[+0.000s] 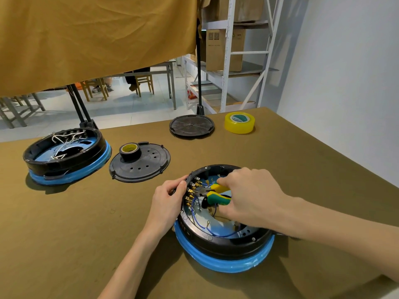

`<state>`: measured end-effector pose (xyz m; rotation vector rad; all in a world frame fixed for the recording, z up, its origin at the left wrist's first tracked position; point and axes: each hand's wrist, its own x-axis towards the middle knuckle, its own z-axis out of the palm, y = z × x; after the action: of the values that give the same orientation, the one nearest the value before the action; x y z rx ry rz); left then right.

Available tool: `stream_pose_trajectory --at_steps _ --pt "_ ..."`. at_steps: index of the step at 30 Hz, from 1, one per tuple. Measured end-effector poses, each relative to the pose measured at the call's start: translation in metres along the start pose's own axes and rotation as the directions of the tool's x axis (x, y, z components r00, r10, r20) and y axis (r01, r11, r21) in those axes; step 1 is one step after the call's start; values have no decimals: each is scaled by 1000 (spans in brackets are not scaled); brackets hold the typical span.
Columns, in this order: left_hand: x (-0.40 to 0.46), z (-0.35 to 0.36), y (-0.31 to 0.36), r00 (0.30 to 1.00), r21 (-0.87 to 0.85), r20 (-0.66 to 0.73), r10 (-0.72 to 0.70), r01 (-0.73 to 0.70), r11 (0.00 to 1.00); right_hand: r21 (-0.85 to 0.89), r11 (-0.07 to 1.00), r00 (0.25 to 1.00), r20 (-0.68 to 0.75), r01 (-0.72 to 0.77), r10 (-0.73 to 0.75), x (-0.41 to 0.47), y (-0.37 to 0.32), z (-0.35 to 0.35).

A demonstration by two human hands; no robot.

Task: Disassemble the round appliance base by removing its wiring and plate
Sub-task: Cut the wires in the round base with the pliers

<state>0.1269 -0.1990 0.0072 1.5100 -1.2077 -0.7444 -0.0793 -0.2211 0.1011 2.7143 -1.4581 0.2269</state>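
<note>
right hand [248, 195] covers rear of pliers [212, 194] handles and right half of round base [224, 240] interior; grip itself hidden. plier tip at terminal row [191, 194], too small to tell what it bites. blue wires [203, 221] run under hand, ends lost. left hand [170, 198] hides base rim at left; fingertips behind rim. both forearms cut by bottom and right edges. label on yellow tape roll [239, 123] unreadable. second base [67, 156] wiring too small to trace.
</note>
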Motion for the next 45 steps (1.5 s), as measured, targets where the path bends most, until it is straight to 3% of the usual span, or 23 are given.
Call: stream_pose_trajectory --at_steps 20,24,28,32,35,38,41,45 --pt "-1 1 2 1000 8 11 6 -6 1000 39 999 999 -28 -35 36 -12 5 6" --pt "-1 1 3 1000 -7 2 0 0 1000 -50 998 997 -67 38 -41 -17 3 11" --pt "-2 1 3 1000 -1 0 0 0 1000 219 970 994 50 -108 99 -14 10 9" --pt "-2 1 5 1000 9 -3 -1 1 1000 101 995 999 -42 -23 27 -16 5 14" --pt "-3 1 6 1000 -2 2 4 -4 1000 204 973 994 44 -105 98 -17 10 13" --pt "-3 1 7 1000 -3 3 0 0 1000 46 999 998 -59 -26 28 -21 4 15" --pt "-3 1 6 1000 10 5 5 -5 1000 120 989 997 3 -83 83 -22 5 12" --pt "-4 2 7 1000 -11 5 -4 4 1000 43 998 998 -25 -49 50 -23 4 13"
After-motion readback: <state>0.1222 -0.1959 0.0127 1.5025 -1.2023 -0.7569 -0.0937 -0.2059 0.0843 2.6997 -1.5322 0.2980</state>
